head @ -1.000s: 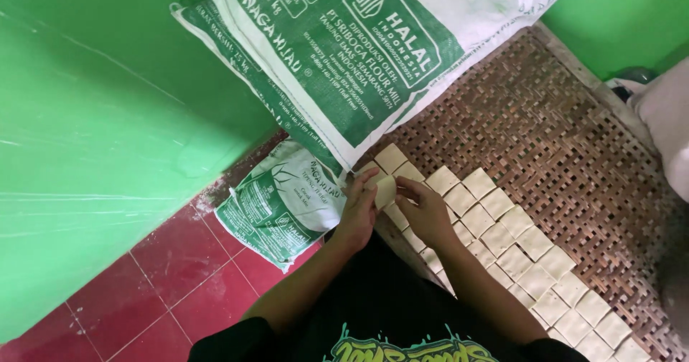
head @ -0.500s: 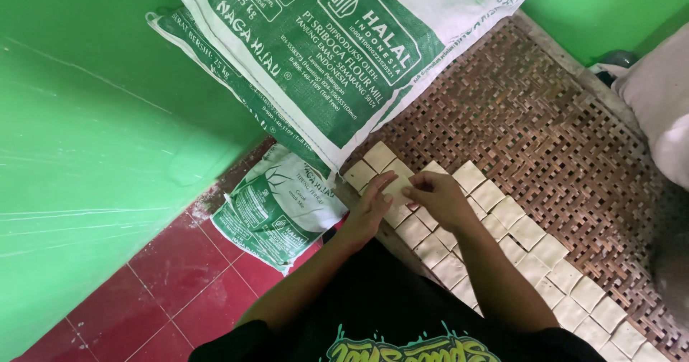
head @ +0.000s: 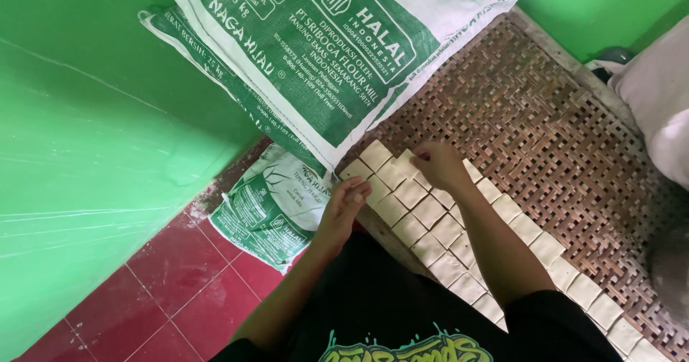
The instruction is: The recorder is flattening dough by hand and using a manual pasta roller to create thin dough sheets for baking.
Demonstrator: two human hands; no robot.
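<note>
Wall, left of frame: bright green, faint pale scratch lines. Floor tiles, lower left: dark red, thin light joints. Big sack, top centre: white weave, broad green panels, white lettering. Small bag, centre left: white and green, leaf design. Woven tray, right: brown wicker, herringbone weave. Squares in rows on tray: pale cream, plain. Shirt, bottom centre: black, green-yellow graphic. Cloth, far right: off-white.

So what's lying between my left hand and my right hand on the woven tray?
In the head view, pale square pieces laid edge to edge fill the stretch between the left hand and the right hand on the woven tray.
</note>
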